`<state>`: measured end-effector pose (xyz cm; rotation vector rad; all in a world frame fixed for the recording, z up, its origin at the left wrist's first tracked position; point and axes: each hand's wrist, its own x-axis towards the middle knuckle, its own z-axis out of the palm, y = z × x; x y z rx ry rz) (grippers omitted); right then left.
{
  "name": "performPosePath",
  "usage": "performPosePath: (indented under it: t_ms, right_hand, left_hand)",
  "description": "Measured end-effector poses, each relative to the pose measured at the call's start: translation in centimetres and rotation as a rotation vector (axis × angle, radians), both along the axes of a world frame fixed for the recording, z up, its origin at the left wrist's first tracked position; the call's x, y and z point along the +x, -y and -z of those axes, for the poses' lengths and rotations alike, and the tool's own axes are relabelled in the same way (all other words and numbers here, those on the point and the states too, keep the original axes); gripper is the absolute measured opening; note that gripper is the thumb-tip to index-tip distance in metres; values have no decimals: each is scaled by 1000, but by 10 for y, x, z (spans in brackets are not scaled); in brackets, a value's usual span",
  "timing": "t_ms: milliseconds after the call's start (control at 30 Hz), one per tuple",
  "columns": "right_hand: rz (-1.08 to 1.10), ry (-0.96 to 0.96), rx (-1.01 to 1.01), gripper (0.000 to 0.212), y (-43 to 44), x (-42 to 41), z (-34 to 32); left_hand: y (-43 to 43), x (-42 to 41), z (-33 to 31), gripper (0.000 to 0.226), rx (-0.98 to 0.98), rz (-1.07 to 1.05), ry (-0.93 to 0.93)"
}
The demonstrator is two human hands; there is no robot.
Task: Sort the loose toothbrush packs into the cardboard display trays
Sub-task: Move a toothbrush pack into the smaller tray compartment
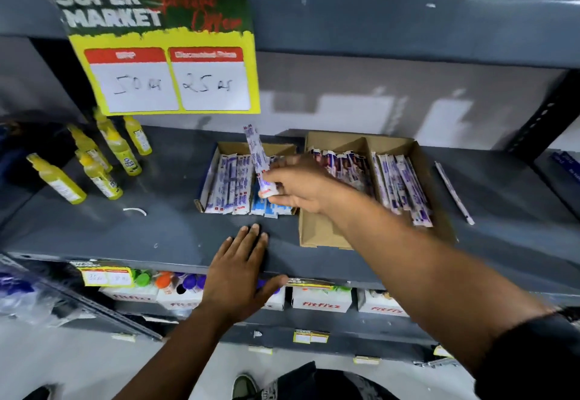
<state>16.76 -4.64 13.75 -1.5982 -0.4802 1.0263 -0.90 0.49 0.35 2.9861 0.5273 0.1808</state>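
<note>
My right hand (296, 188) holds a white and purple toothbrush pack (258, 156) tilted nearly upright above the left cardboard tray (224, 148). That tray holds several white, purple and blue packs lying side by side. The larger right cardboard tray (317, 233) has compartments with more packs, and my right forearm crosses over its front left part. One loose pack (454, 192) lies on the grey shelf to the right of that tray. My left hand (240, 269) rests flat, fingers spread, on the shelf's front edge and holds nothing.
Several yellow bottles (103, 161) stand at the shelf's left. A yellow price sign (169, 76) hangs from the shelf above. Below the shelf are white Fit Fizz boxes (321, 304) with coloured caps. A small white scrap (135, 210) lies on the grey shelf (163, 186).
</note>
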Motion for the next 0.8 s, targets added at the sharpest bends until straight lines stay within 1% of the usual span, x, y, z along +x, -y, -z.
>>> performPosePath:
  t_ms: [100,167,233,300,333,400,467,500,567,667,800]
  right_hand:
    - [85,71,-49,20,-44,-13,11]
    - [75,177,-125,16,-63,-14,21]
    - [-10,404,-259,8,-80,-16,27]
    - [-21,622,-409,6,-91,-20,30]
    - [-8,689,-451,6,-94,-22,30]
    - [4,738,-472,11,-100,-27,31]
    - [-12,772,-475,10,-104,-30,34]
    - [-19,812,-494,12,-105,-31,34]
    - [-55,952,-561,23,-106,-35,35]
    - [-184,1165,-675,38,-107,-39,38]
    - [-295,1279,-744,45,-105,-44,33]
  left_hand:
    - [-1,0,0,90,5,9,-15]
    - [2,1,-1,88,8,16,-10]
    - [1,1,-1,89,8,15,-9]
    - [-1,0,0,90,15,11,-15]
    - [-2,0,0,91,23,12,-27]
    - [-4,0,2,93,36,14,-51]
    - [-5,-1,2,93,41,18,-55]
    - [-5,-1,3,94,46,17,-58]
    - [-6,0,5,94,55,16,-63]
    - [-7,1,6,94,58,14,-61]
    - [-7,0,5,94,51,5,-60]
